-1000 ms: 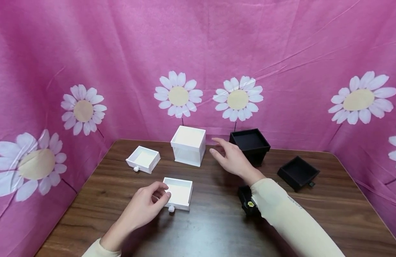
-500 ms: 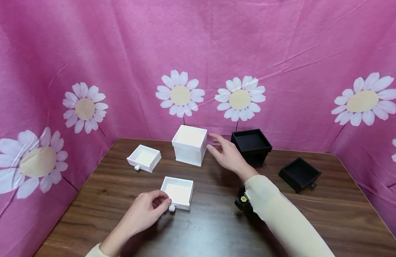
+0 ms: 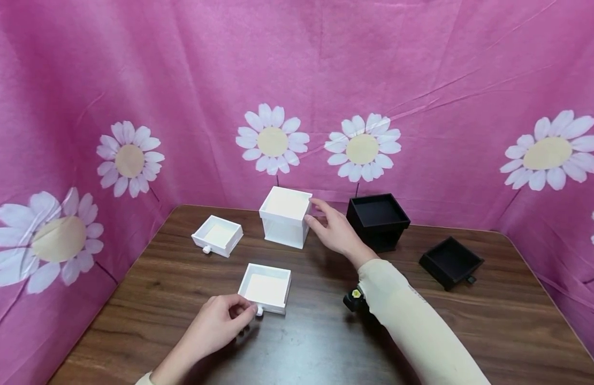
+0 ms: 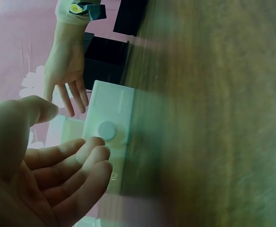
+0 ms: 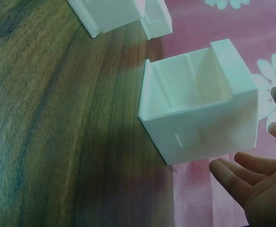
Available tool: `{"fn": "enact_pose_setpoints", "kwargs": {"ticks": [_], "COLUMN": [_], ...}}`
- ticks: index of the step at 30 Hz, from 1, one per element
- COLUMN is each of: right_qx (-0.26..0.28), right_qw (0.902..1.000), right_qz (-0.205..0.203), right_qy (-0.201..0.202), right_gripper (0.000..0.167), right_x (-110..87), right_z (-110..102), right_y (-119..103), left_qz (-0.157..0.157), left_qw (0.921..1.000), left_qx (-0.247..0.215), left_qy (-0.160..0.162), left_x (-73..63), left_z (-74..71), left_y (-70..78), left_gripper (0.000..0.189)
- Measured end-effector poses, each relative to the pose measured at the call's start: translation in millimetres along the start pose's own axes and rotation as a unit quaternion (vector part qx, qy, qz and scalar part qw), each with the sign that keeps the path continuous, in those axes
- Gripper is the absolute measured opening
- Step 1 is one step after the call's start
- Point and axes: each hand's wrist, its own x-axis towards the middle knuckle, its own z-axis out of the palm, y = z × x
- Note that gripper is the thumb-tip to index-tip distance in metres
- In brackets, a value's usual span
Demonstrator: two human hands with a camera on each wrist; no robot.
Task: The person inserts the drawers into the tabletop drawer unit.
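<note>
A small white drawer (image 3: 276,308) with a round knob (image 4: 107,130) lies on the table in front of me. My left hand (image 3: 220,323) is at its near left corner, fingertips right by the knob. In the left wrist view its thumb stands apart from loosely bent fingers, with nothing between them. Farther back stands a white box (image 3: 283,230), hollow and open at the front in the right wrist view, with a recessed tray-like top. Beside its right side is my right hand (image 3: 336,229), fingers extended, fingertips close to the wall.
Another white drawer (image 3: 218,235) lies at the back left. A black box (image 3: 378,207) stands right behind the right hand, and a black drawer (image 3: 451,262) lies farther right. Pink flowered cloth (image 3: 205,107) hangs around the wooden table (image 3: 326,347).
The right hand has moved left from beside the black box to the white box's right side. The left hand has shifted slightly down, nearer the drawer's knob. The drawers and boxes stay put.
</note>
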Motion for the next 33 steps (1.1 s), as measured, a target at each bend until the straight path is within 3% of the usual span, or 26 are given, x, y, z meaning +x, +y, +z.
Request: {"fn": "enact_pose_setpoints", "kwargs": {"ticks": [10,22,33], "right_qx": [0.008,0.036,0.089], "right_qw": [0.9996,0.9987,0.9939], "right_qz": [0.025,0.032,0.059], "right_qy": [-0.009,0.014,0.026], "right_gripper": [0.061,0.059,0.057], "right_x": [4.2,11.7,16.1], "right_z": [9,18,25], "right_y": [3,6,3], "left_qz": [-0.028,-0.061,-0.059], "left_qw": [0.9952,0.9949,0.9938], "left_qx": [-0.075,-0.075,-0.093], "left_qy": [-0.056,-0.029,-0.018], "left_x": [0.0,4.4,7.8], "left_z": [11.6,22.0,25.9], "left_y": [-6.3,-5.5,-5.5], "left_gripper": [0.025,0.035,0.034]}}
